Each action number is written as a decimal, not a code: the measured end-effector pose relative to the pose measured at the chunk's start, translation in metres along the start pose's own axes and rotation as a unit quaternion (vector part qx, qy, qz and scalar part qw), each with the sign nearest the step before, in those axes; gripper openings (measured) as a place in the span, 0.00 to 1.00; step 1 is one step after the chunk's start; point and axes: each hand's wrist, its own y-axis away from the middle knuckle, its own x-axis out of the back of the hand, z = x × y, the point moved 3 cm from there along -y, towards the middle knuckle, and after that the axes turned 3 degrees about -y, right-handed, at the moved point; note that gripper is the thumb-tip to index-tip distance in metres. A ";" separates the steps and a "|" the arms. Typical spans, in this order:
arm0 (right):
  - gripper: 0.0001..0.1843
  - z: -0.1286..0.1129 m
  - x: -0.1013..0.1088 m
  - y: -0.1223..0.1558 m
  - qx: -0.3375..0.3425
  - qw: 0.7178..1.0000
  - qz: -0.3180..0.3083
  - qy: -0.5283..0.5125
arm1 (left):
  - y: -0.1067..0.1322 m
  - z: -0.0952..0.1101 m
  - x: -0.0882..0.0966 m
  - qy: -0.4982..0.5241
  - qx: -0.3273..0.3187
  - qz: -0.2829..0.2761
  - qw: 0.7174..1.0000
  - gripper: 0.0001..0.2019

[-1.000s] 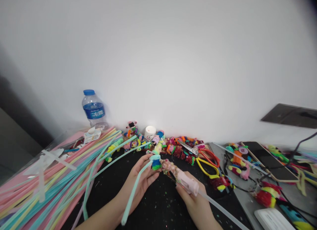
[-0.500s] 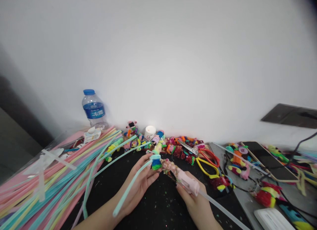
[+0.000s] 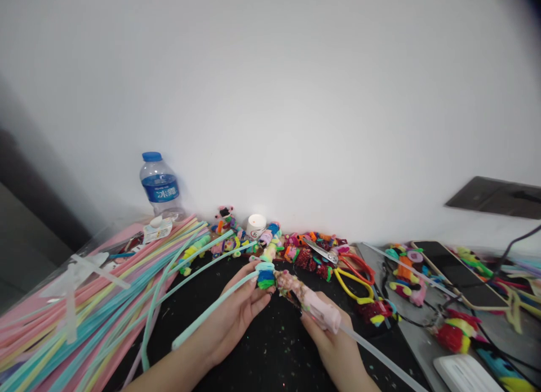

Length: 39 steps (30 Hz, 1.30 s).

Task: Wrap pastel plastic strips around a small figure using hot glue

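Observation:
My left hand point(image 3: 236, 310) is closed around a small pipe-cleaner piece point(image 3: 266, 276) banded in mint, blue and green. From it a loose mint pipe cleaner point(image 3: 207, 314) trails down to the left, above my forearm. My right hand point(image 3: 338, 350) grips a pink hot glue gun point(image 3: 319, 309), its nozzle end crusted with brownish residue. A translucent glue stick point(image 3: 380, 355) sticks out of the gun's back end. The nozzle points at the banded piece, very close to it; I cannot tell whether they touch.
Many pastel pipe cleaners point(image 3: 84, 324) spread on the left near a water bottle point(image 3: 159, 183). Pipe-cleaner figures point(image 3: 310, 259), a white cup point(image 3: 256, 226) and red-and-yellow scissors point(image 3: 353, 279) lie along the wall. At right are a phone point(image 3: 460, 274), dark cables and a white device point(image 3: 465, 374).
The loose end of the mint pipe cleaner has swung left and slightly up. Both hands and the glue gun stay almost where they were.

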 end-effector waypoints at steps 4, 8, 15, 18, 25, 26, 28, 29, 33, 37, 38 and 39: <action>0.04 0.002 -0.001 0.001 -0.006 1.000 0.000 0.003 | -0.001 0.001 -0.001 0.014 0.001 0.005 1.000 0.25; 0.04 0.003 -0.002 0.000 -0.012 1.000 -0.002 -0.008 | -0.001 0.001 -0.001 0.018 0.008 0.006 1.000 0.25; 0.05 0.002 -0.001 -0.001 -0.009 1.000 0.008 -0.018 | -0.001 0.000 0.002 0.025 0.010 0.003 1.000 0.25; 0.05 0.002 -0.002 0.000 -0.009 1.000 0.005 -0.018 | -0.002 -0.001 0.003 0.033 0.010 0.001 0.999 0.25; 0.05 0.001 0.000 -0.001 0.001 1.000 0.005 0.012 | -0.001 -0.002 0.004 0.042 0.012 0.002 0.999 0.24; 0.05 0.000 0.000 -0.001 0.004 1.000 0.006 0.017 | -0.001 -0.002 0.004 0.043 0.012 0.001 0.999 0.23; 0.05 -0.001 0.000 -0.001 0.007 1.000 0.007 0.026 | -0.002 -0.001 0.003 0.042 0.012 0.000 0.999 0.22; 0.05 -0.001 0.000 -0.001 0.007 0.999 0.008 0.030 | -0.002 0.000 0.002 0.041 0.010 0.000 0.999 0.22; 0.04 0.002 0.001 -0.001 -0.002 0.998 0.010 0.060 | -0.004 0.003 0.003 0.028 -0.005 0.028 0.999 0.22; 0.06 0.006 0.003 -0.003 -0.032 0.986 -0.006 0.165 | -0.003 0.006 0.002 -0.008 -0.043 0.055 0.997 0.19; 0.09 0.006 0.003 -0.003 -0.027 0.978 -0.011 0.204 | -0.003 0.007 0.002 -0.025 -0.057 0.061 0.996 0.18; 0.12 0.006 0.003 -0.003 -0.017 0.970 -0.013 0.244 | -0.002 0.008 0.002 -0.047 -0.072 0.067 0.994 0.17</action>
